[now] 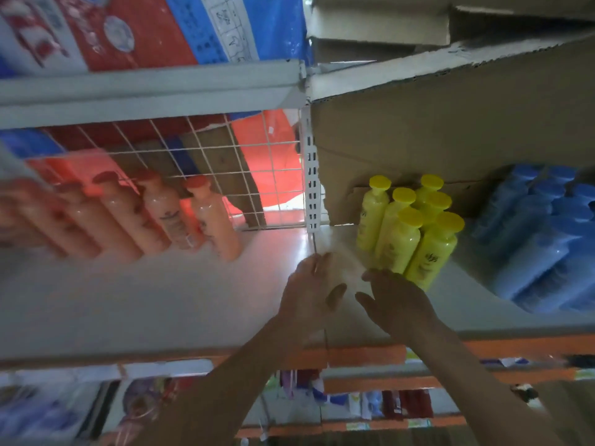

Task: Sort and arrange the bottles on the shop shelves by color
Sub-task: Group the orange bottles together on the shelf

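Judging from the shelf, sorting seemed nearly done: pink bottles stood left, yellow bottles right of centre, blue bottles far right, while the left hand and right hand hovered flat and empty just beside the yellow group.

We could not read the labels on the yellow bottles; the print was too small. The pink bottles were smeared, the leftmost running off the left edge, and the blue bottles were cut by the right edge. Blur hid the left hand's fingers, so we could not tell their grip. The lower-shelf goods were blurred past naming.
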Available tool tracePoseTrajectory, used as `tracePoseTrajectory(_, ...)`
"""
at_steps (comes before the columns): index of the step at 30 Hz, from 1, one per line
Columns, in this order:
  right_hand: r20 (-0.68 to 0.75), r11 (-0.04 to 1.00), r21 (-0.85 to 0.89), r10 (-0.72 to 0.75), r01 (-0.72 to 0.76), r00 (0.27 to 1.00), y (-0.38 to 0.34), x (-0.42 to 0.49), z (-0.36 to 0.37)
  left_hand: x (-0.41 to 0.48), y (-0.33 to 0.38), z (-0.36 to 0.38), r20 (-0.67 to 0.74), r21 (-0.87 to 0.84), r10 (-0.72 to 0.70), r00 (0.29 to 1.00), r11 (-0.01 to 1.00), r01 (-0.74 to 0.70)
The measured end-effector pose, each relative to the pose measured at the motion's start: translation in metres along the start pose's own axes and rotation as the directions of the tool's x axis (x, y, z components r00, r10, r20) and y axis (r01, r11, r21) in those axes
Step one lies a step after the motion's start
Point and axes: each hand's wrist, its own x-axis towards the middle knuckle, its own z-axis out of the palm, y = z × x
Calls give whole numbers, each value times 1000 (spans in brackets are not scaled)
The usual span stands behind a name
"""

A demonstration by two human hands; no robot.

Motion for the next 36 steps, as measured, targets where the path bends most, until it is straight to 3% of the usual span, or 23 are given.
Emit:
tracePoseTrajectory(5, -12, 962, 53, -268, 268, 963, -67, 31, 8, -37, -72, -40, -143, 138, -160, 977, 974, 179)
tracePoseTrajectory(10, -39, 912, -21, -410, 409, 911, -131, 49, 15, -76, -135, -96, -219, 117, -336, 916, 923, 367)
tracePoseTrajectory(13, -6, 901, 35, -433, 433, 901, -166, 60, 14, -95, -167, -117, -263, 122, -377, 888, 900, 418)
tracePoseTrajectory(19, -63, 921, 95, -372, 377, 926, -208, 77, 9, -96, -218, -142, -281, 126, -331, 901, 918, 376)
tracePoseTrajectory(25, -83, 964, 120, -230, 239, 970, -220, 84, 6, -47, -250, -158, -284, -19, -229, 931, 972, 233)
tracePoseTrajectory(29, -104, 969, 182, -148, 165, 984, -229, 86, 11, -23, -262, -160, -276, -78, -218, 936, 976, 205)
tracePoseTrajectory(36, -99, 984, 144, -95, 109, 991, -250, 95, 25, -40, -289, -170, -324, -162, -210, 922, 973, 164)
